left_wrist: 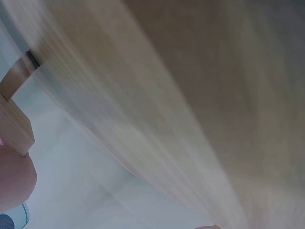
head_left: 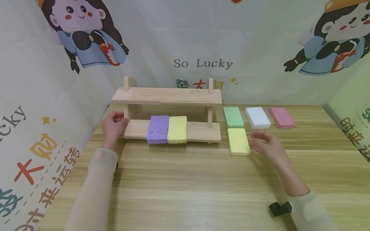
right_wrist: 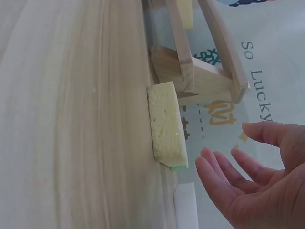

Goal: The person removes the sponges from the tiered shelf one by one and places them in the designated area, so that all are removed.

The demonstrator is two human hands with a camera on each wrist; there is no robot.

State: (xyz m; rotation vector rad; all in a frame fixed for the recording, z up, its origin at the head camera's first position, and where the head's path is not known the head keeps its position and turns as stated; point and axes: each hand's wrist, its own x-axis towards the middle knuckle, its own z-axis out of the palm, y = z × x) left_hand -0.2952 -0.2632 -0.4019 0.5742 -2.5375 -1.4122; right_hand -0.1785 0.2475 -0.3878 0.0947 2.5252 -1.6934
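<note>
A two-tier wooden shelf [head_left: 167, 95] stands at the back of the table. My left hand [head_left: 113, 126] grips the left end of its lower board, thumb toward the front. In the left wrist view a fingertip [left_wrist: 16, 179] lies against the wood. On that lower board sit a purple sponge [head_left: 157, 129] and a yellow sponge [head_left: 177, 129], side by side. Another yellow sponge [head_left: 238, 141] lies on the table, right of the shelf. Just to its right hovers my right hand [head_left: 268, 144], fingers loosely bent and apart, holding nothing; the right wrist view shows a gap between fingers and sponge.
Behind that table sponge lie a green sponge [head_left: 233, 117], a white sponge [head_left: 258, 117] and a pink sponge [head_left: 282, 117] in a row. A printed cloth [head_left: 202, 41] hangs behind and beside the wooden table [head_left: 185, 186].
</note>
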